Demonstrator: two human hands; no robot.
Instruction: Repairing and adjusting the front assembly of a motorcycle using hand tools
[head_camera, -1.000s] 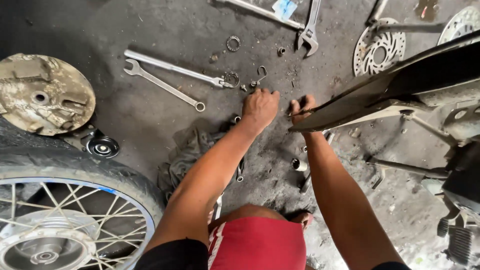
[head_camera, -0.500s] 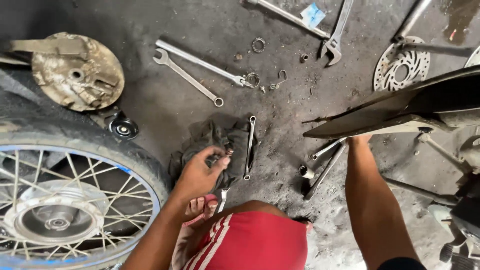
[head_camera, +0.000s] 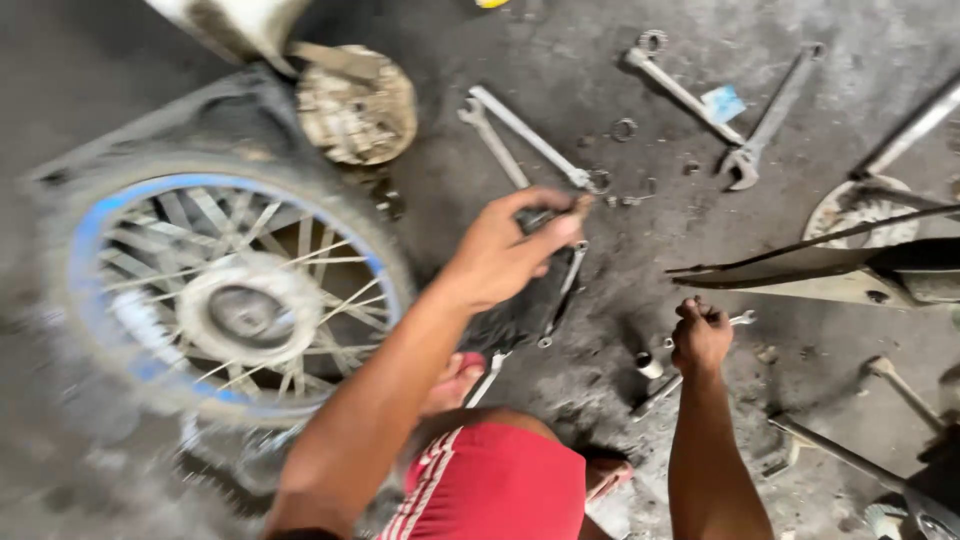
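The left hand (head_camera: 510, 250) is raised over the oily floor (head_camera: 600, 90), fingers curled and pinched together around something small and dark at the fingertips; blur makes it impossible to tell what that piece is. Under the hand lies a dark rag (head_camera: 520, 315), mostly covered by it, and a small spanner (head_camera: 563, 295) runs along the rag's right edge, its far end hidden by the fingers.

The right hand (head_camera: 700, 335) rests low, right of centre, closed into a loose fist. A slim spanner (head_camera: 740, 319) pokes out to the right of the knuckles, so the hand seems to grip its shaft, though the shaft itself is hidden. Just left of this hand a small socket (head_camera: 649, 364) stands on the floor.

Far of the left hand lie two long spanners (head_camera: 520, 140), crossed at a narrow angle. At left a spoked wheel (head_camera: 225, 300) with a blue rim is smeared by camera motion, its near edge lost in blur. A brake drum plate (head_camera: 355, 105) lies behind it. On the right a dark motorcycle part (head_camera: 820, 265) juts in, cut off by the frame edge. Red shorts (head_camera: 495, 485) fill the near edge.
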